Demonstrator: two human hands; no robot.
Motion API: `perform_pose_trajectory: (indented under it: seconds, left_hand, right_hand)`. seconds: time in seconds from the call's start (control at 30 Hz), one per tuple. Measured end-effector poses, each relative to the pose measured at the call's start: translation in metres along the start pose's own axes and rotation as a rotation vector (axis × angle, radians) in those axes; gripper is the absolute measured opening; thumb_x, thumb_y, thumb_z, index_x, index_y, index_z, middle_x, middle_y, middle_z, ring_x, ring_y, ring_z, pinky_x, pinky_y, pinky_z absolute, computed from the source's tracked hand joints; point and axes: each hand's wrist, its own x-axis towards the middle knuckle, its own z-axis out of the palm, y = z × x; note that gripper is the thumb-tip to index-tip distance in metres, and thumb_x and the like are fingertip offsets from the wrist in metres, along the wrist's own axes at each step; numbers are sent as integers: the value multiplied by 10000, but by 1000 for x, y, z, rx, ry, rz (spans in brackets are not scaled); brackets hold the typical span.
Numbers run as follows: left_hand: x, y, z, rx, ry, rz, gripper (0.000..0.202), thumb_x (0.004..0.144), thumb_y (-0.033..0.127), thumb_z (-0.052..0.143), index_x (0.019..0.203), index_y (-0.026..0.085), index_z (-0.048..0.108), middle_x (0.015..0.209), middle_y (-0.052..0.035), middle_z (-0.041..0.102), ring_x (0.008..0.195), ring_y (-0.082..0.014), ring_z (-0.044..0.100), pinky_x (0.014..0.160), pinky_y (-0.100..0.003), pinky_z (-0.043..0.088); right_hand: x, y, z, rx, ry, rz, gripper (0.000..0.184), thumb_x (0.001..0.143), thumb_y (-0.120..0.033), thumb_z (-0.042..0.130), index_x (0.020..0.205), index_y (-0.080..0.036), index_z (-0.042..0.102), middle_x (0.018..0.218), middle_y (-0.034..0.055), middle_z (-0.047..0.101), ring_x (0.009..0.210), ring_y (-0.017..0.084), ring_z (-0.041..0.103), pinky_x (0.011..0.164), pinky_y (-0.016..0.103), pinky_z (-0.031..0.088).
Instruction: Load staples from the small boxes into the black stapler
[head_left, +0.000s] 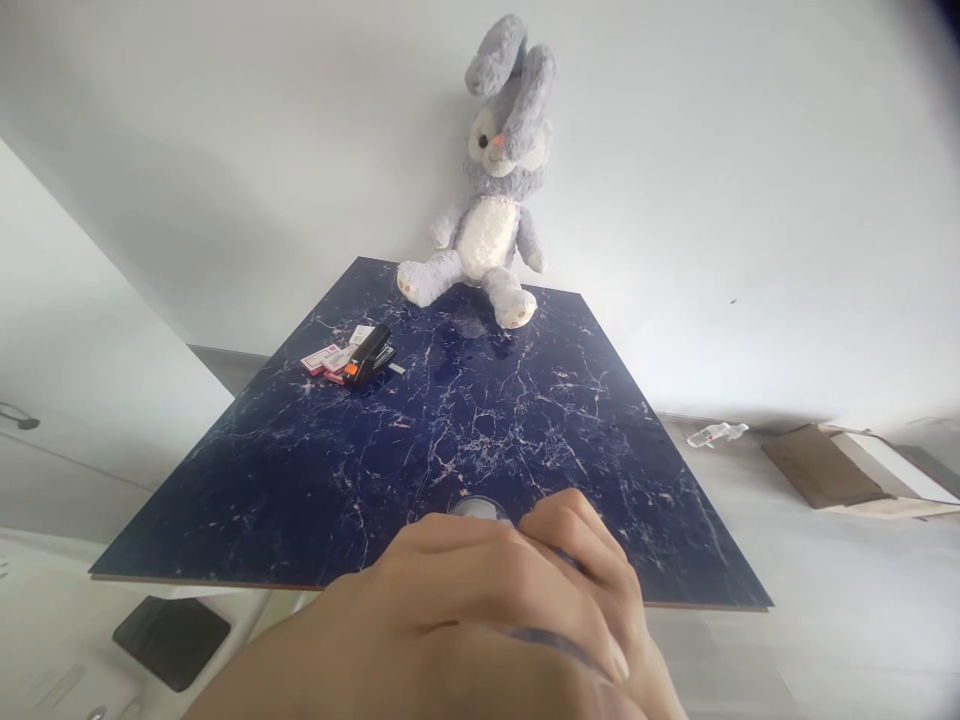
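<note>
Close to the camera, my left hand (480, 590) is closed, its fingers curled and its back covering most of the lower middle. My right hand (589, 545) is pressed up beside it, fingers also bent round. A pale grey rounded end (478, 509) of some object shows just past the left knuckles. Dark grey slivers appear between the fingers. Both hands hide the rest of it, so its kind cannot be made out. The two hands are over the near edge of a dark blue marble-patterned table (360, 470).
A grey plush rabbit (487, 235) sits at the table's far edge against the wall. A black stapler (367, 357) lies with small staple boxes (322, 359) on the left. On the floor are a clear bottle (718, 433), a cardboard box (825, 468) and a flat black object (172, 640).
</note>
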Motion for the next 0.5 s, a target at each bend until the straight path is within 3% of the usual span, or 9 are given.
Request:
perform_pose_trajectory:
  seconds: [0.2,0.5]
  left_hand:
    - [-1,-10,0,60,16,75,184,976,316,544,1049,280,710,818,39,728,789,-155,732,771,-273,617]
    - [-14,-14,5,90,89,30,194,959,273,535,988,285,726,750,23,711,763,-141,723,747,-222,592]
  right_hand:
    - [-1,2,6,9,62,-83,236,945,-184,497,999,-253,715,799,39,606,625,205,590,534,375,537]
    - [-9,5,13,61,67,-51,296,941,-194,483,1145,-257,688,804,41,625,639,215,546,569,406,528]
